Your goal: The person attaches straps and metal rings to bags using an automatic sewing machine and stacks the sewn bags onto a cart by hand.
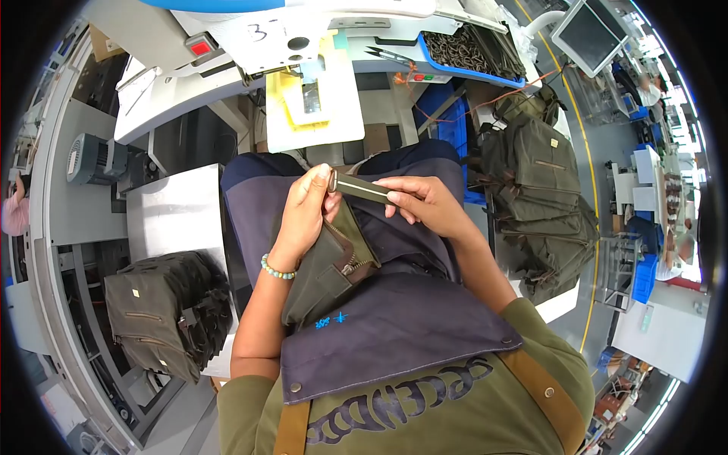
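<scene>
An olive fabric strap (364, 188) with a pale line along it stretches between my two hands above my lap. At its left end is a small metal ring (333, 180), pinched between the thumb and fingers of my left hand (305, 208). My right hand (428, 203) grips the other end, thumb on top. Below my left hand an olive fabric bag piece (322, 273) with an open brass-coloured zipper (349, 254) hangs over my dark apron (402, 311). Whether the strap joins this piece is hidden by my left hand.
A sewing machine (265, 30) with a yellow plate (334, 129) stands ahead. Right of it are tweezers (390, 57) and a blue tray (432, 57) of metal rings. Olive bags are stacked at left (144, 311) and right (538, 174). A monitor (590, 36) stands far right.
</scene>
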The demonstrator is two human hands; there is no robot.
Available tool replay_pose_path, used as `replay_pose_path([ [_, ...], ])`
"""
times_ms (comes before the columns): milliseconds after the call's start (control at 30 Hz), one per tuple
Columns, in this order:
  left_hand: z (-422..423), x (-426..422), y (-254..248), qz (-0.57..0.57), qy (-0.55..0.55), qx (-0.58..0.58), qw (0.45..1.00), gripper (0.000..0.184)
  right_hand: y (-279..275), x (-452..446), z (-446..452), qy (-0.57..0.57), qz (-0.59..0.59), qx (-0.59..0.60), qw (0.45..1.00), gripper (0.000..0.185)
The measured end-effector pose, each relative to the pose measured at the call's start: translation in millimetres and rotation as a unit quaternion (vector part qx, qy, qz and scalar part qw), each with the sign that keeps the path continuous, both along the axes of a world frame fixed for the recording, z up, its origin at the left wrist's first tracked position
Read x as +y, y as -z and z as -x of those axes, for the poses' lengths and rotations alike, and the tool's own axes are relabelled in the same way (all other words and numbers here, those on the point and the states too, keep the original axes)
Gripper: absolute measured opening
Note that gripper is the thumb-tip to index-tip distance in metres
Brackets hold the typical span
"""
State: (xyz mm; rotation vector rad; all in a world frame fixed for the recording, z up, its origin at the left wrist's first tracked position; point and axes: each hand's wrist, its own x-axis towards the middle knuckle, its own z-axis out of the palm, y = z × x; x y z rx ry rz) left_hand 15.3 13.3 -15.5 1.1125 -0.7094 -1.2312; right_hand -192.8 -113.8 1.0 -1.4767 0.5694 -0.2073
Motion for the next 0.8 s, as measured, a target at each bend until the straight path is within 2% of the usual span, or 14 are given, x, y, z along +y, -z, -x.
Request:
replay_pose_path([
  [167,-1.9,0.4,3.7,0.002,0.022,0.02,1.0,0.04,3.5,-1.0,-2.8,-0.008,-0.004,-0.019,1.0,0.032],
  [367,5.8,-1.8,-1.9,-0.019,0.089,-0.027,0.995,0.031,8.4,6.6,-19.6,-0.006,-0.047,-0.065,0.997,0.031],
  [433,7.2,-3.3,-3.4,-0.014,0.074,-0.05,0.996,0.03,7.6,7.2,-23.2,0.003,-0.069,-0.08,0.994,0.03],
  [500,9.3,-3.2,-9.4,-0.076,-0.06,-0.026,0.995,0.036,6.7,5.4,-24.5,0.025,-0.113,-0.082,0.99,0.026],
  [567,3.3,1.1,-7.2,-0.069,-0.124,-0.038,0.989,0.049,6.9,3.9,-24.4,0.037,-0.107,-0.075,0.991,0.025],
  [633,-2.9,3.6,-7.2,-0.045,-0.129,-0.066,0.988,0.049,6.6,2.2,-23.3,0.034,-0.059,-0.047,0.997,0.029],
  [700,0.9,5.7,-5.9,-0.073,-0.142,-0.087,0.983,0.043,4.5,-0.1,-20.6,0.021,-0.054,-0.038,0.998,0.03],
  [767,-0.1,6.2,-1.4,-0.041,-0.111,-0.148,0.982,0.037,4.7,-1.6,-18.0,0.007,-0.05,-0.028,0.998,0.034],
  [800,1.4,5.7,-2.1,-0.041,-0.109,-0.147,0.982,0.037,5.4,-2.7,-16.7,0.019,-0.169,-0.088,0.982,0.041],
])
